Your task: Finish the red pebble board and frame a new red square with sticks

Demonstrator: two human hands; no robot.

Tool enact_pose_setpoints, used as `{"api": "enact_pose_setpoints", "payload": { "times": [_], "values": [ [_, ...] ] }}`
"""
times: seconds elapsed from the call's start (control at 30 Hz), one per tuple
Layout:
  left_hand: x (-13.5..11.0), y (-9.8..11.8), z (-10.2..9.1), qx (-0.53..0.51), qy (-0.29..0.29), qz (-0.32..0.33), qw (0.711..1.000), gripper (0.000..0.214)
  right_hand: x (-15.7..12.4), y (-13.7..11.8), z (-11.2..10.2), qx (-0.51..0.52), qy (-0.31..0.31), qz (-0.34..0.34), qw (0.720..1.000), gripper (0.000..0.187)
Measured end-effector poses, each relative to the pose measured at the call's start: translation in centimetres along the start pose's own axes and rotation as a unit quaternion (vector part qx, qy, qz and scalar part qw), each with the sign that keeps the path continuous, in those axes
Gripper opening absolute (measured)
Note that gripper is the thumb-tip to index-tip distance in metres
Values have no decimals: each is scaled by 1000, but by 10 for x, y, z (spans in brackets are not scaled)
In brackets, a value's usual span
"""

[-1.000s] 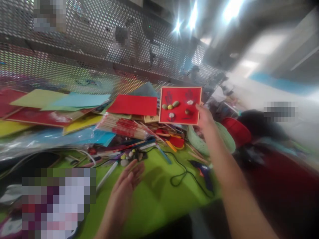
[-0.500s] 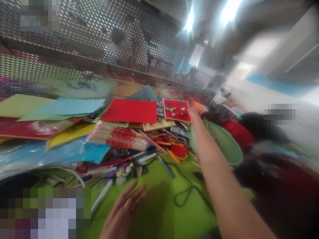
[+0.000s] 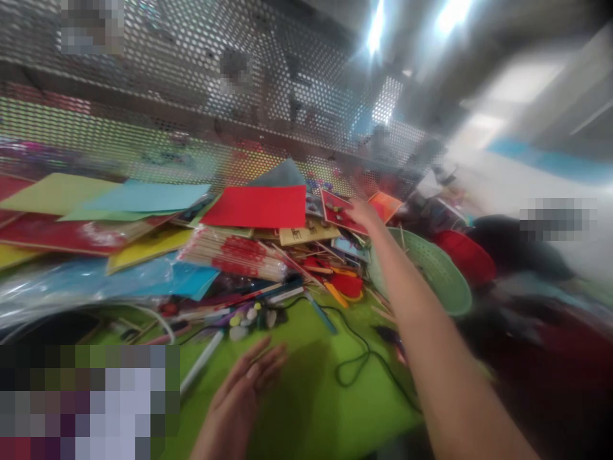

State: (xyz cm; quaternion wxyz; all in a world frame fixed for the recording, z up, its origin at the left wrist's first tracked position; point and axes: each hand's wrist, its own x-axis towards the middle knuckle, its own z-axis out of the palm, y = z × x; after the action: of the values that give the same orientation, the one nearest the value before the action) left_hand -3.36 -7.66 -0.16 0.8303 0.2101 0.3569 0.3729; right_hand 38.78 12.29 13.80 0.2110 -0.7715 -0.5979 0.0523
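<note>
Perforated metal screening (image 3: 182,83) is standing behind the work surface, and bright lamps (image 3: 376,29) are glaring overhead. Green tabletop (image 3: 354,409) is showing in the foreground, while a crowded heap of craft materials (image 3: 153,246) is covering its far side.

The right hand (image 3: 366,217) is resting over the right-hand part of a red board (image 3: 338,215), its forearm (image 3: 407,306) crossing in front of a pale green basket (image 3: 435,268). Blurring is obscuring the fingers; they are appearing to touch the board, but how far they are parted, and whether they are gripping it, is not determinable. The board is lying at the rear of the heap, slanting, with small stones showing on its face. An orange card (image 3: 387,203) is lying just right of the hand. To the board's left, a red sheet (image 3: 258,206) is lying nearby, and a tan card (image 3: 309,232) bearing dark figures is projecting from below.

The left hand (image 3: 249,383) is hovering over the tabletop, fingers moderately spread and slightly bent, holding nothing. Pebbles (image 3: 244,319) are lying clustered just beyond its fingertips, and a white stick (image 3: 202,362) is lying to its left. Black cord (image 3: 368,355) is looping across the tabletop to its right.

Beside the basket, a red container (image 3: 467,255) is standing.
</note>
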Motion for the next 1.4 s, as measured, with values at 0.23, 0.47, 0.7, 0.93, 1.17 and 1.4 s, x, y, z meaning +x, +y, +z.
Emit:
{"api": "enact_pose_setpoints", "payload": {
  "times": [0.23,0.47,0.7,0.93,1.17,1.4],
  "values": [
    [-9,6,11,5,-7,20,1000,53,-26,-94,30,-142,-8,-268,953,77],
    [-9,6,12,6,-22,50,998,50,-44,-126,64,-222,-36,-297,928,61],
    [-12,6,14,27,-35,63,997,50,-59,-121,55,-209,5,-280,937,41],
    [-16,4,12,360,-90,182,910,34,-99,-116,7,-103,173,-181,963,38],
    [4,-8,6,498,-66,284,817,32,-168,-96,-40,-118,294,-142,938,38],
    [17,-4,9,431,-58,237,869,44,-241,-89,-50,11,303,-152,941,33]
  ]
}}
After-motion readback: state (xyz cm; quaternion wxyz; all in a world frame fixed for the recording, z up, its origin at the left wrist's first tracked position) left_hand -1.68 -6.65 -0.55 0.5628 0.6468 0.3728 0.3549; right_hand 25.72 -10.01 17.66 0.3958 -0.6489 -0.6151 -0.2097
